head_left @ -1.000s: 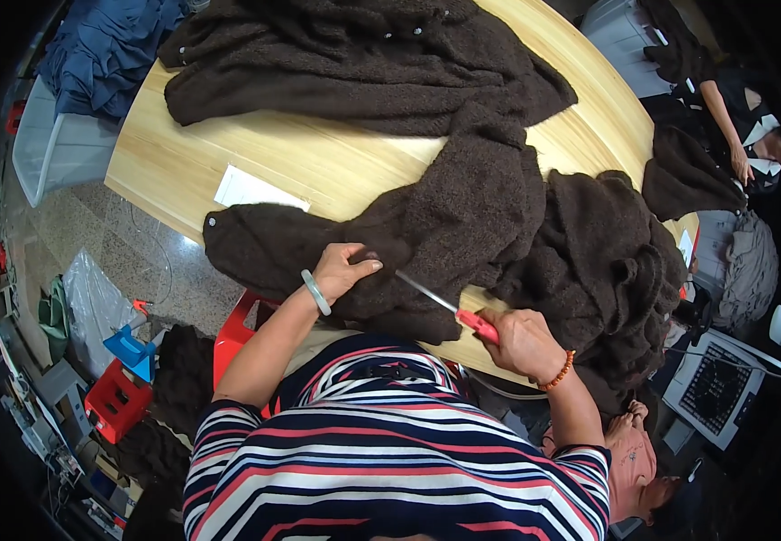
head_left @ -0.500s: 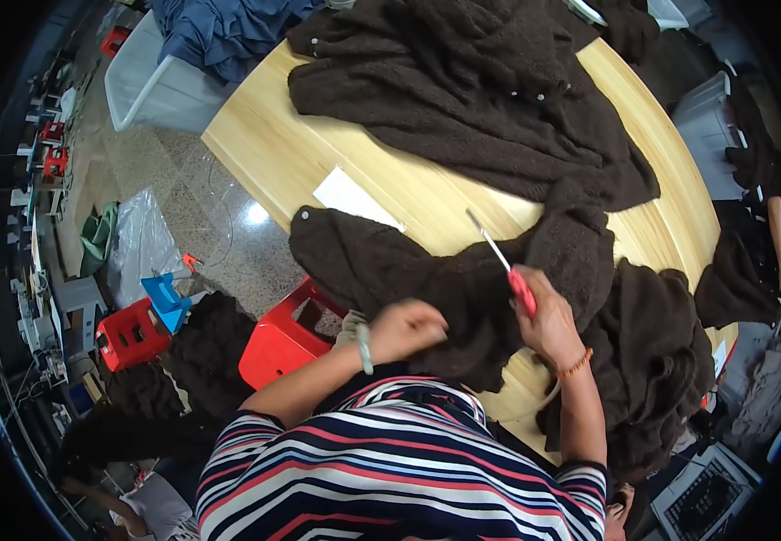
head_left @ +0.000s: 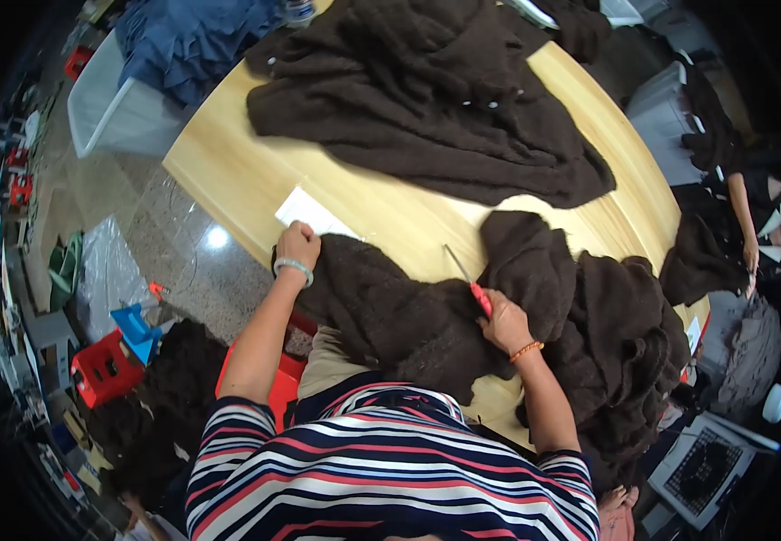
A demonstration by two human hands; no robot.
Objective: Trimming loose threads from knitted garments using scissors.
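Note:
Across the near side of the table [head_left: 228, 126] lies a dark brown fuzzy garment [head_left: 390, 311]. My left hand [head_left: 298, 245] is closed on its left end, beside a white sheet of paper [head_left: 314, 214]. In my right hand [head_left: 506, 323] is a red-handled tool [head_left: 479, 298] with a slim metal blade pointing up and left; its exact kind is unclear. That hand rests over the garment, close to a raised brown fold [head_left: 534, 257]. More brown fabric [head_left: 629, 334] is heaped to the right, hanging over the table's near edge.
A larger brown garment [head_left: 426, 117] with small light buttons covers the table's far part. A pale bin [head_left: 120, 108] of blue cloth [head_left: 196, 45] stands far left. Red stools [head_left: 106, 370] are at the left. Someone's arm [head_left: 744, 221] shows at the right, above a floor fan [head_left: 706, 464].
My left hand has reached forward and left from near my body and closed on the garment's left end. The right hand still holds the red-handled tool. The whole view has shifted.

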